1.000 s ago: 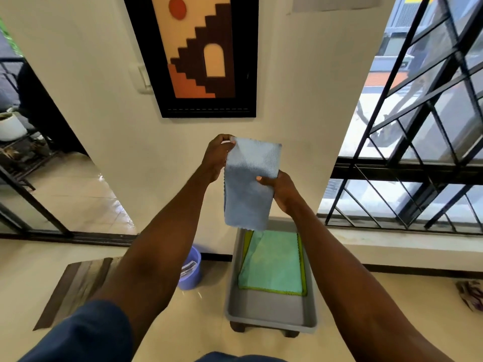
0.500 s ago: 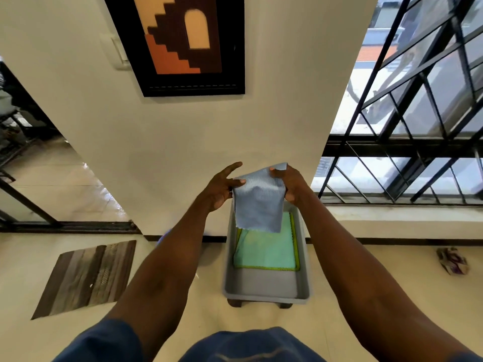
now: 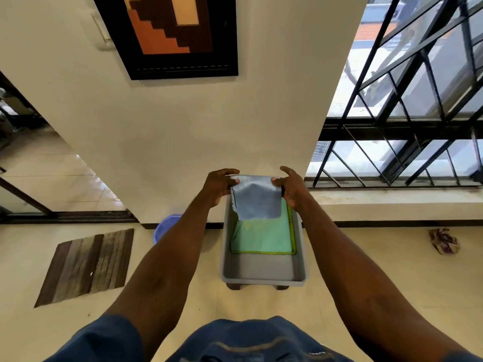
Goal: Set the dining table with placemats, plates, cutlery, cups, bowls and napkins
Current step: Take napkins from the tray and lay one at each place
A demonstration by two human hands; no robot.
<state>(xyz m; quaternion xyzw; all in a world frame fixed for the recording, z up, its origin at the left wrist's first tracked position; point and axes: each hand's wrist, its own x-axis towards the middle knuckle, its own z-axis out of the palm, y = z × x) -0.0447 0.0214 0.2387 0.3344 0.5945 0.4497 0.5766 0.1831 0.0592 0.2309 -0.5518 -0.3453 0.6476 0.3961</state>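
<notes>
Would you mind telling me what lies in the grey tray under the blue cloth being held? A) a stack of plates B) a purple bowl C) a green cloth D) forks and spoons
C: a green cloth lies flat in the grey tray, below the blue cloth gripped by the left hand and right hand.

Two bare forearms reach out from short dark-blue sleeves — the same dark-blue shirt shows below, creased, with a faint lighter line across the fabric.
</notes>
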